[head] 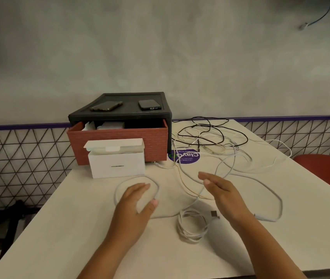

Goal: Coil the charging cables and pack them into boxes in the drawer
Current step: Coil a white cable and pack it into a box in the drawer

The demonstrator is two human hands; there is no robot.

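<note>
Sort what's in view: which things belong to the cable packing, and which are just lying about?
Job: coiled white cable, loose cable loop, tangled cables, open white box, red drawer.
Lying about: patterned phone, black phone, purple sticker, red chair.

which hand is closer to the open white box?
Left. The left hand sits just in front of the white box; the right hand is farther off to its right.

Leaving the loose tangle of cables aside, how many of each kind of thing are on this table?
Phones: 2
Drawer unit: 1
Open white box: 1
Tightly coiled cable: 1
Purple sticker: 1
Total: 6
</note>
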